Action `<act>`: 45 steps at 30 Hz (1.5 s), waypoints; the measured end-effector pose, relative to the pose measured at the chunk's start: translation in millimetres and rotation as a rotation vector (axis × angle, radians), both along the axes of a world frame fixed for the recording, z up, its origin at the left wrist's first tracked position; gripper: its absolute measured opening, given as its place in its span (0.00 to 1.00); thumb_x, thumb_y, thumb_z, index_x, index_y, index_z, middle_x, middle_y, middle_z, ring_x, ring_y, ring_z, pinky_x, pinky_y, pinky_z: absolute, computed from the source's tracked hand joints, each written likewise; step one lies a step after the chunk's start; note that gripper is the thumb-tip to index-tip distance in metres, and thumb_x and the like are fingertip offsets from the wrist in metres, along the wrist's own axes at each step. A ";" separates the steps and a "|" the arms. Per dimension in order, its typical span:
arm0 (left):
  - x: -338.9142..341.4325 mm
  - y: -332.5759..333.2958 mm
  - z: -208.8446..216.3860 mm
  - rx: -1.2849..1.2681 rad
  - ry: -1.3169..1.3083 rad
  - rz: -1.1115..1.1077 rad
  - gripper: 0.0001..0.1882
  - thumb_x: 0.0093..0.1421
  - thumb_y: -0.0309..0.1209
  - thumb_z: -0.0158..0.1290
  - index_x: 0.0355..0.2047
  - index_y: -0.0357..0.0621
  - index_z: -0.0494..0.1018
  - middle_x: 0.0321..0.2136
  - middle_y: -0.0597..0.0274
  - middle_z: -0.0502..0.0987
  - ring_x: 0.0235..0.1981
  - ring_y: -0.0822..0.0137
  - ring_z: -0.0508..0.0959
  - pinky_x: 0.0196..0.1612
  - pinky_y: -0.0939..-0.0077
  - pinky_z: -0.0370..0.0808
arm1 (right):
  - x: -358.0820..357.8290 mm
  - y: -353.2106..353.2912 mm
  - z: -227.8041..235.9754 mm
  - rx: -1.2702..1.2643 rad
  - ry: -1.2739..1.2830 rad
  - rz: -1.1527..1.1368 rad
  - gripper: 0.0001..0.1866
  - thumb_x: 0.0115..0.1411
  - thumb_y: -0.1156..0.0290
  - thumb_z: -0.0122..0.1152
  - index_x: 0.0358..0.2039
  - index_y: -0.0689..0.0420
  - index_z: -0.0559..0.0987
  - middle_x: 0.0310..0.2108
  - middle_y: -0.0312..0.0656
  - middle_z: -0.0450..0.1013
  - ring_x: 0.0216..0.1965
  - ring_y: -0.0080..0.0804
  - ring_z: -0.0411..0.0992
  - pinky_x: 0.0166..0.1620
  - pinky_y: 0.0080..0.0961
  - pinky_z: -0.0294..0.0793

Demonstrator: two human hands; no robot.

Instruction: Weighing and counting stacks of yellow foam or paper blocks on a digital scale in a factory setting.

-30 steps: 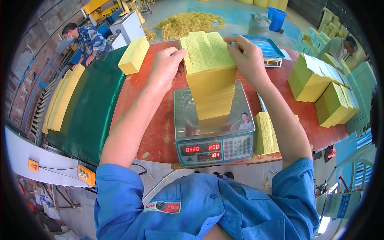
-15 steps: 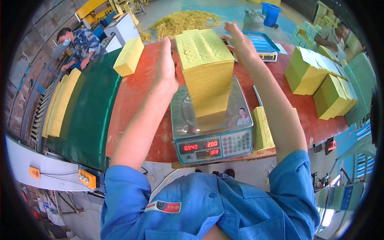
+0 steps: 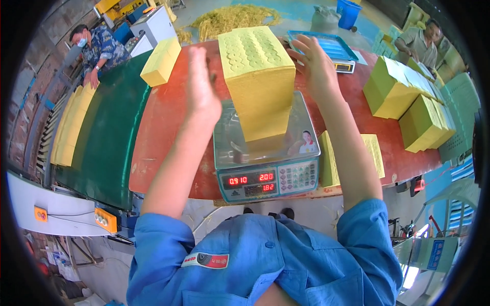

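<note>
A tall stack of yellow perforated paper (image 3: 259,92) stands upright on the metal pan of a digital weighing scale (image 3: 268,176) in front of me. Its top sheet bears rows of round cut patterns. To the left of the stack my left hand (image 3: 202,84) is held upright, fingers straight, with a narrow gap to the paper. My right hand (image 3: 315,66) is raised at the stack's far right corner, its fingers spread; whether the fingertips touch the paper I cannot tell. Red digits glow on the scale's display.
A shorter yellow stack (image 3: 329,158) lies partly under my right forearm. More stacks (image 3: 388,86) stand at the red table's (image 3: 166,137) right end, one (image 3: 161,61) at its far left. A second scale with a blue tray (image 3: 326,47) is behind. Co-workers sit left and right beside a green conveyor belt (image 3: 109,137) and stacks.
My left hand has shifted slightly left, away from the stack. The scale's readout has changed. The left co-worker's hand has moved onto the yellow stacks by the belt.
</note>
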State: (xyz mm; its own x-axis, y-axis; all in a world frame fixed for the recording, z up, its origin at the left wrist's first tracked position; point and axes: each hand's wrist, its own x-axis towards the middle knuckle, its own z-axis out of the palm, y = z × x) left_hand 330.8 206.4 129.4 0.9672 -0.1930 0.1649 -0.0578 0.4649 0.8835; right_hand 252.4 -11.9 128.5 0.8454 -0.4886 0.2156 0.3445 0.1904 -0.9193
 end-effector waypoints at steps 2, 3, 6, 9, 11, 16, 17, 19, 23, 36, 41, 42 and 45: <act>-15.2 25.0 -10.9 -0.019 -0.052 -0.036 0.46 0.65 0.60 0.39 0.68 0.32 0.49 0.68 0.49 0.51 0.71 0.60 0.47 0.69 0.59 0.41 | -35.8 3.9 -13.0 0.156 -0.050 -0.073 0.27 0.72 0.54 0.38 0.61 0.61 0.67 0.59 0.47 0.67 0.57 0.40 0.68 0.59 0.36 0.66; -24.8 37.2 -14.6 -0.028 -0.016 -0.021 0.45 0.66 0.59 0.39 0.68 0.31 0.48 0.68 0.48 0.50 0.71 0.59 0.47 0.70 0.58 0.40 | -55.0 7.8 -18.0 0.160 -0.033 -0.064 0.27 0.72 0.54 0.38 0.61 0.61 0.67 0.59 0.47 0.67 0.57 0.40 0.68 0.59 0.36 0.66; -49.6 59.8 -33.7 -0.014 0.073 0.026 0.45 0.66 0.57 0.39 0.68 0.29 0.45 0.69 0.46 0.48 0.71 0.57 0.45 0.70 0.55 0.40 | -99.9 17.7 -31.6 0.192 -0.042 -0.053 0.26 0.72 0.56 0.36 0.59 0.63 0.68 0.55 0.49 0.70 0.55 0.40 0.69 0.57 0.35 0.67; -75.9 59.8 -41.0 -0.011 0.114 0.060 0.46 0.66 0.54 0.42 0.67 0.25 0.43 0.69 0.40 0.46 0.72 0.55 0.44 0.70 0.52 0.45 | -123.7 19.6 -41.3 0.273 -0.066 -0.039 0.23 0.71 0.55 0.40 0.51 0.62 0.73 0.49 0.45 0.74 0.49 0.34 0.71 0.52 0.31 0.68; -88.1 56.3 -44.4 0.007 0.122 0.075 0.45 0.66 0.53 0.42 0.67 0.26 0.43 0.69 0.39 0.46 0.72 0.54 0.45 0.70 0.52 0.46 | -130.8 15.6 -44.2 0.274 -0.048 -0.018 0.24 0.71 0.56 0.40 0.51 0.62 0.73 0.49 0.45 0.74 0.49 0.34 0.71 0.52 0.31 0.68; -118.9 47.9 -46.9 0.033 0.110 0.104 0.43 0.68 0.51 0.41 0.67 0.26 0.44 0.68 0.38 0.47 0.71 0.54 0.48 0.69 0.52 0.50 | -148.8 7.1 -46.9 0.226 -0.034 0.033 0.24 0.71 0.57 0.40 0.52 0.64 0.73 0.49 0.47 0.74 0.49 0.35 0.72 0.52 0.32 0.68; -123.3 46.9 -47.5 0.027 0.114 0.105 0.42 0.68 0.51 0.41 0.67 0.26 0.44 0.68 0.38 0.48 0.71 0.54 0.48 0.69 0.52 0.50 | -150.8 5.7 -48.0 0.236 -0.032 0.045 0.24 0.71 0.57 0.40 0.52 0.64 0.73 0.49 0.47 0.74 0.50 0.36 0.72 0.53 0.33 0.68; -132.7 45.2 -47.2 0.025 0.116 0.116 0.42 0.68 0.50 0.41 0.67 0.26 0.44 0.68 0.38 0.49 0.70 0.54 0.49 0.69 0.52 0.50 | -152.8 5.6 -49.8 0.240 -0.026 0.075 0.24 0.71 0.57 0.40 0.52 0.64 0.73 0.49 0.47 0.74 0.50 0.36 0.72 0.53 0.33 0.68; -142.4 42.6 -43.8 0.049 0.120 0.147 0.41 0.68 0.50 0.41 0.67 0.27 0.46 0.67 0.38 0.51 0.70 0.55 0.51 0.68 0.53 0.51 | -149.8 10.0 -51.0 0.240 -0.027 0.145 0.23 0.71 0.57 0.40 0.52 0.63 0.73 0.48 0.47 0.74 0.50 0.36 0.72 0.53 0.34 0.68; -90.2 45.4 -42.8 0.061 0.245 -0.003 0.40 0.68 0.53 0.39 0.67 0.31 0.49 0.67 0.43 0.53 0.69 0.56 0.53 0.68 0.54 0.51 | -85.2 25.2 -67.1 0.210 -0.023 0.086 0.21 0.70 0.58 0.43 0.50 0.61 0.75 0.46 0.43 0.75 0.49 0.33 0.72 0.52 0.31 0.68; -85.1 49.4 -14.8 0.199 -0.279 0.053 0.25 0.69 0.41 0.43 0.59 0.33 0.65 0.61 0.50 0.65 0.64 0.59 0.63 0.65 0.62 0.59 | -87.8 42.3 -50.4 0.119 -0.058 -0.167 0.18 0.69 0.60 0.47 0.49 0.60 0.76 0.46 0.40 0.75 0.49 0.30 0.72 0.51 0.27 0.69; -83.9 49.3 -1.8 0.316 -0.608 0.110 0.20 0.69 0.35 0.44 0.55 0.34 0.70 0.59 0.53 0.69 0.61 0.60 0.67 0.64 0.66 0.61 | -90.5 45.8 -45.3 0.113 -0.074 -0.189 0.18 0.69 0.60 0.47 0.49 0.60 0.76 0.46 0.40 0.75 0.49 0.30 0.72 0.51 0.27 0.69; -75.6 35.4 40.4 0.407 -0.981 0.108 0.14 0.62 0.26 0.53 0.47 0.37 0.76 0.52 0.53 0.75 0.55 0.60 0.73 0.58 0.69 0.68 | -101.7 58.1 -36.2 0.075 -0.113 -0.201 0.14 0.69 0.68 0.47 0.47 0.60 0.77 0.46 0.39 0.75 0.48 0.27 0.72 0.51 0.25 0.70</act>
State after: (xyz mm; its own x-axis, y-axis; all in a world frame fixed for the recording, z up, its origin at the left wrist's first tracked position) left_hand 255.2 241.8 169.8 0.4619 -0.3297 0.8234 -0.8514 0.0954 0.5158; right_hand 150.7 46.2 92.2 0.7023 -0.6628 0.2597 0.4819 0.1742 -0.8587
